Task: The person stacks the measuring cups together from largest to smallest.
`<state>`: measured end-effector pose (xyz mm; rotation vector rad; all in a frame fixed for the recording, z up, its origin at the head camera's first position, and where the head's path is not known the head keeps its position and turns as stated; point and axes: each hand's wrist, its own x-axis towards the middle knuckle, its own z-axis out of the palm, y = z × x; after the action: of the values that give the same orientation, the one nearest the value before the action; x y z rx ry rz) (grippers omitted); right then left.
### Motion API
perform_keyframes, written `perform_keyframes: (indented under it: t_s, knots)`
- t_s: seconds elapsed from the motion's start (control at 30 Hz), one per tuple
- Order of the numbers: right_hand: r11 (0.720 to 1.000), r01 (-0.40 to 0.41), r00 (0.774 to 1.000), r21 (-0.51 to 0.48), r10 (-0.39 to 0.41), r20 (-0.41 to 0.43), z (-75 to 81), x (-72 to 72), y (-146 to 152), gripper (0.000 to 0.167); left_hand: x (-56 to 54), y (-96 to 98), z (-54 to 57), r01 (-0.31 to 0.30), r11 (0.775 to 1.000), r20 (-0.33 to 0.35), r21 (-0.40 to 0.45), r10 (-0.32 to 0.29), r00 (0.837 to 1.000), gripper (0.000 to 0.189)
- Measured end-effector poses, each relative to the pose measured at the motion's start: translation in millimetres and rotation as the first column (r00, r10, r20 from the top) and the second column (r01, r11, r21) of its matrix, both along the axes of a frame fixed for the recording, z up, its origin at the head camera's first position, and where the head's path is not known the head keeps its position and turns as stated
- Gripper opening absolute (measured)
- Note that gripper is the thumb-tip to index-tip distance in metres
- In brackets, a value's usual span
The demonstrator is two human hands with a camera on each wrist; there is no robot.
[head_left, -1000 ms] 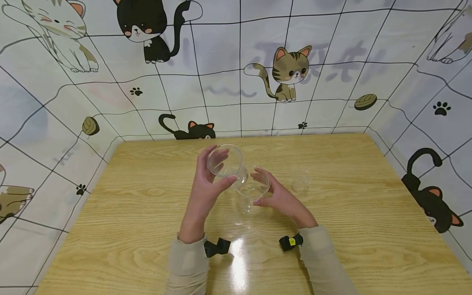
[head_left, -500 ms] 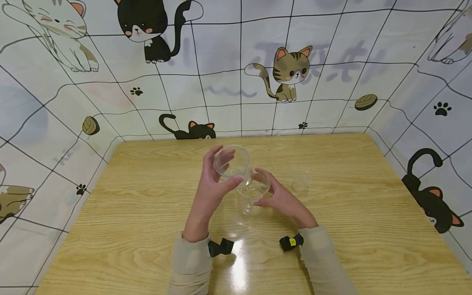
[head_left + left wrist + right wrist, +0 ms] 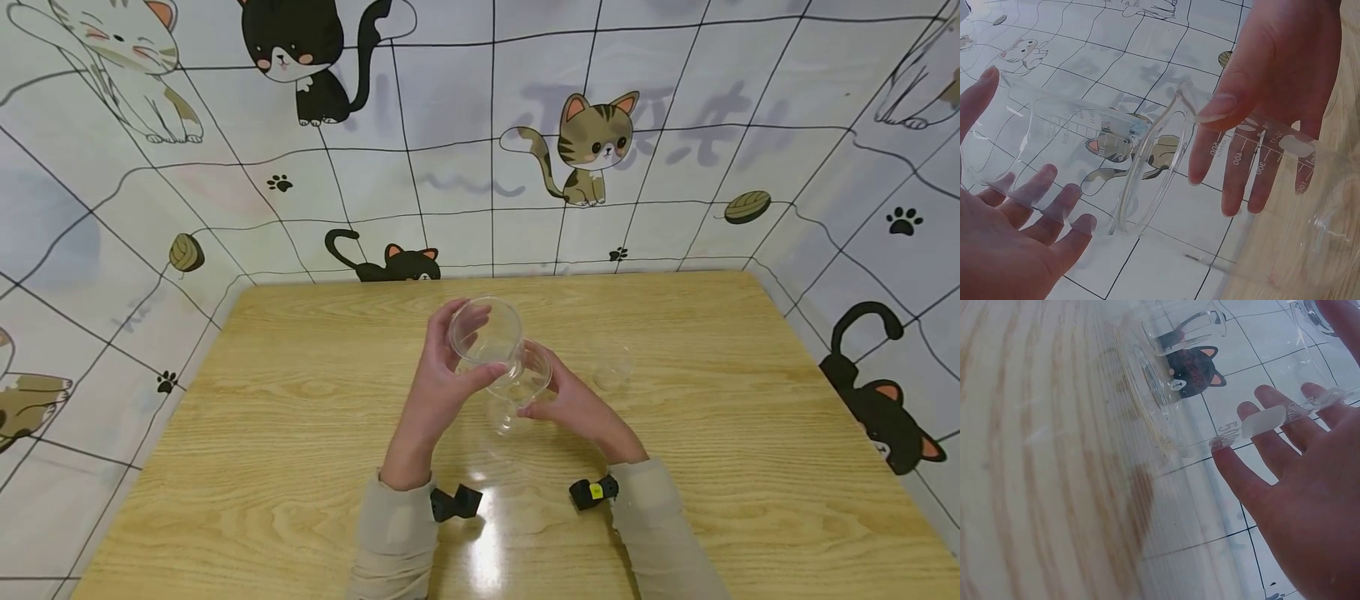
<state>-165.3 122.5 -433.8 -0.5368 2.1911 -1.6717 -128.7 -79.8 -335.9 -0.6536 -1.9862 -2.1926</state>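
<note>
Thumb and fingers of my left hand (image 3: 442, 375) wrap a smaller clear glass beaker (image 3: 487, 333), which is tilted with its mouth towards me. Around a larger graduated beaker (image 3: 532, 385), held low over the table, curl the fingers and thumb of my right hand (image 3: 570, 408). In the left wrist view, the base end of the smaller beaker (image 3: 1054, 122) lies right at the rim of the larger beaker (image 3: 1222, 265). White marks show on both. Seen from the right wrist, my right hand (image 3: 1297, 475) lies along the larger beaker's wall, fingertips on the glass.
Another small clear glass vessel (image 3: 612, 367) stands on the wooden table (image 3: 712, 433), to the right of my right hand. White sheets with cat drawings (image 3: 596, 150) form walls at the back and sides.
My left hand has moved to the right with the smaller beaker, so it now overlaps the larger one more. The right hand and its beaker stay almost where they were.
</note>
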Motion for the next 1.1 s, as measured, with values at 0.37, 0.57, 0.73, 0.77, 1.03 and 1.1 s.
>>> perform_keyframes:
  t_s: [0.37, 0.57, 0.73, 0.77, 1.03, 1.1]
  knots:
    - [0.999, -0.029, 0.999, -0.043, 0.028, -0.022, 8.3, 3.6, -2, 0.088, -0.3, 7.8, -4.3, 0.058, 0.998, 0.055, -0.025, -0.056, 0.997, 0.077]
    - [0.999, -0.033, 0.999, -0.035, 0.033, -0.017, 20.5, 8.6, -3, 0.087, -1.2, 7.5, -5.5, 0.060, 0.997, 0.035, -0.045, -0.058, 0.998, 0.075]
    - [0.999, -0.026, 1.000, -0.035, 0.026, -0.018, 21.3, 9.2, -4, 0.086, -2.6, 6.1, -7.3, 0.066, 0.998, 0.042, -0.021, -0.065, 0.997, 0.076]
    - [0.999, -0.024, 1.000, -0.034, 0.024, -0.018, 21.0, 9.1, -4, 0.086, -2.9, 5.8, -7.7, 0.067, 0.998, 0.045, -0.016, -0.066, 0.997, 0.076]
    - [0.998, -0.040, 0.999, -0.040, 0.039, -0.034, 19.9, 8.9, -3, 0.087, -12.0, 2.1, -24.2, 0.078, 0.996, -0.004, -0.040, -0.078, 0.997, 0.075]
    - [0.998, -0.044, 0.998, -0.040, 0.042, -0.038, 20.2, 9.0, -2, 0.088, -12.0, 1.7, -24.3, 0.078, 0.996, -0.011, -0.047, -0.078, 0.997, 0.075]
